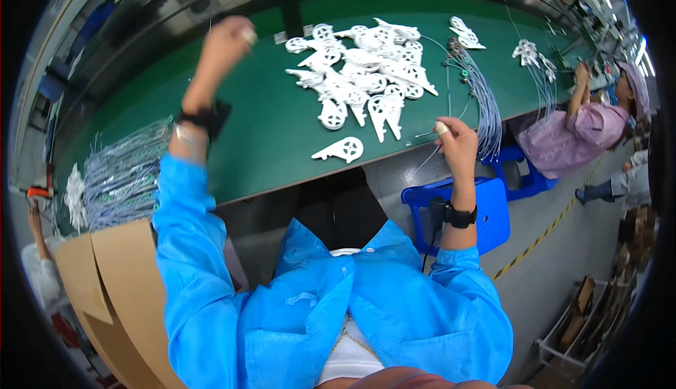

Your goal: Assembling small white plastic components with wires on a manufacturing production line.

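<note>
The right hand (456,142), at centre right, pinches a thin wire (424,161) that trails down-left from its fingers. The left hand (224,37), raised at upper left, is clenched on something small. The pile of white parts (366,72) lies between them, nearer the right hand.

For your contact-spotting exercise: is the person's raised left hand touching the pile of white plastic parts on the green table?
Apart. The head view shows the left hand raised, with bare green table between it and the pile of white plastic parts.

Left hand (224,40) raised, fisted, left of white plastic parts pile (366,72) on green table (267,128). Right hand (456,142) pinches thin wire (426,160) right of pile.
</note>
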{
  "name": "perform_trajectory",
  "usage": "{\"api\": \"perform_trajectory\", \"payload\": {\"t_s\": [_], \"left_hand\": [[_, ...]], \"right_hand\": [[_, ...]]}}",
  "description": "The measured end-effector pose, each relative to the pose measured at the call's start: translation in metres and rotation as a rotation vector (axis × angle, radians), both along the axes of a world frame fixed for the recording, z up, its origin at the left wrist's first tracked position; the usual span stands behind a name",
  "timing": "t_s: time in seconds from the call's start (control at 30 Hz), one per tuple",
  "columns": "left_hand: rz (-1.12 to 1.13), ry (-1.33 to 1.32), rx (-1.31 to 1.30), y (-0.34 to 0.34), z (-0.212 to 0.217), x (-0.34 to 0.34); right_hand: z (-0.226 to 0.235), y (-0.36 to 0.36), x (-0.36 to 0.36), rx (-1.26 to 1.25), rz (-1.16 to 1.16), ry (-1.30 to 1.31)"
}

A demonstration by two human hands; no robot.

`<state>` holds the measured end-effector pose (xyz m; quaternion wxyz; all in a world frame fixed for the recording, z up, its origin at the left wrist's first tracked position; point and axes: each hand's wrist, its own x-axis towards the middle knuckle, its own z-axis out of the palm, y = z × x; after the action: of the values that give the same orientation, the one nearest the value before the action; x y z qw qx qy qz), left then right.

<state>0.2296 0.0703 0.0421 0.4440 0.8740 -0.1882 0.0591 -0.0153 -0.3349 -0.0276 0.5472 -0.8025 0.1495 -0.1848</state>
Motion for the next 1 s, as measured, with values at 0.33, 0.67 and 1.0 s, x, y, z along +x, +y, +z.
{"api": "perform_trajectory", "payload": {"t_s": [0.33, 0.67, 1.0], "left_hand": [[-0.309, -0.15, 0.459, -0.118, -0.064, -0.197], [-0.122, 0.498, -0.238, -0.094, -0.084, -0.185], [0.072, 0.467, -0.464, -0.085, -0.082, -0.179]], "right_hand": [[0.027, -0.001, 0.042, -0.234, 0.186, 0.072], [-0.012, -0.066, 0.098, -0.882, -0.151, 0.107], [-0.019, -0.086, 0.113, -1.142, -0.039, 0.226]]}}
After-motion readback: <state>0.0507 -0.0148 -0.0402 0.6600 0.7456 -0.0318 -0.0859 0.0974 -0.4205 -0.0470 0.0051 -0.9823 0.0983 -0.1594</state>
